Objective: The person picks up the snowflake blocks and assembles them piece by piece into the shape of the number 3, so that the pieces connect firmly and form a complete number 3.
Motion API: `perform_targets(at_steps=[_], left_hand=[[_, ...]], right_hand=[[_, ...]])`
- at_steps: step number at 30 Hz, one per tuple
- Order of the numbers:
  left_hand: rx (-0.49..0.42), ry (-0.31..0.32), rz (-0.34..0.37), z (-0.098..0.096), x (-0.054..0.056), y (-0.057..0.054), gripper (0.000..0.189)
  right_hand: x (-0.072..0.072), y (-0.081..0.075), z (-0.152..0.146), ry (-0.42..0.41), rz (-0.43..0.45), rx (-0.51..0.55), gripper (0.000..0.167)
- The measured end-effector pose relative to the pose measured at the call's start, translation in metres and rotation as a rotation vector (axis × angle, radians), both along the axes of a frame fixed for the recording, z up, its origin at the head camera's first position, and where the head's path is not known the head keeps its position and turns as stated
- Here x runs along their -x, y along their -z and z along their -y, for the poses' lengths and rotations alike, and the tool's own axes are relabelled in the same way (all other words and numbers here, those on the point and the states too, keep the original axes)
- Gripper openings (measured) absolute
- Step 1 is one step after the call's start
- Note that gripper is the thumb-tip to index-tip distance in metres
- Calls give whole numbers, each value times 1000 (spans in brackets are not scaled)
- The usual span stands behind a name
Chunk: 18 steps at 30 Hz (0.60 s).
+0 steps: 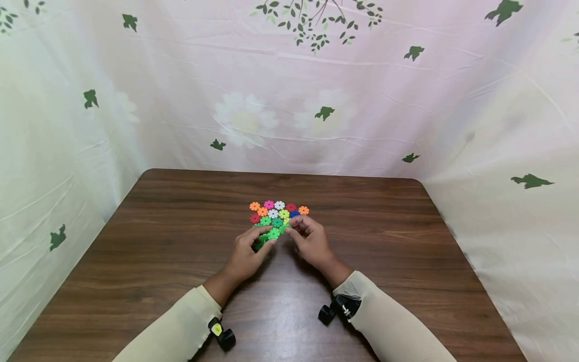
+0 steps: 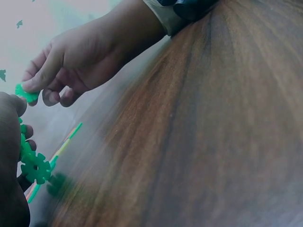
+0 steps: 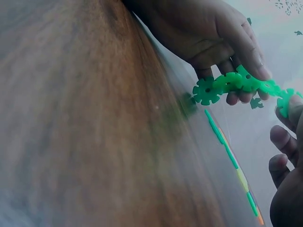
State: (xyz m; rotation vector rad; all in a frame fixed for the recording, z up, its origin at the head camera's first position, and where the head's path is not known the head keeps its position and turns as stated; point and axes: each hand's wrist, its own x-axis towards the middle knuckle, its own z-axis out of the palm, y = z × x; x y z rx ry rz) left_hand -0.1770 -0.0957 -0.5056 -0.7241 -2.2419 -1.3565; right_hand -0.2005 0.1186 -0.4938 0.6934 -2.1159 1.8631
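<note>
A chain of green notched interlocking discs [image 3: 229, 81] is held by my left hand [image 1: 244, 254], its thumb on the near side and fingertips behind. My right hand [image 1: 314, 245] pinches a single green disc [image 2: 29, 96] between thumb and fingertips. In the right wrist view this disc [image 3: 284, 104] meets the far end of the chain; whether they are interlocked I cannot tell. Both hands are raised above the table, close in front of flat discs in several colours. The lowest disc of the chain [image 2: 36, 168] hangs near the tabletop, its reflection below it.
Orange [image 1: 255, 206], pink [image 1: 269, 204], white [image 1: 279, 205], red [image 1: 291, 206] and blue discs [image 1: 294, 214] lie flat in rows on the brown wooden table [image 1: 181, 211], with yellow and green ones nearer the hands. A printed cloth [image 1: 280, 151] hangs behind and at both sides.
</note>
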Motion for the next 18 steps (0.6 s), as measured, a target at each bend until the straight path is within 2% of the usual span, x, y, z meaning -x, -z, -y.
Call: perform_targets(at_steps=[11, 18], left_hand=[[14, 5, 10, 1, -2, -2, 31], [14, 34, -11, 0, -3, -4, 31]], right_hand=[[-2, 1, 2, 29, -3, 3, 7], [-4, -1, 2, -15, 40, 11, 7]])
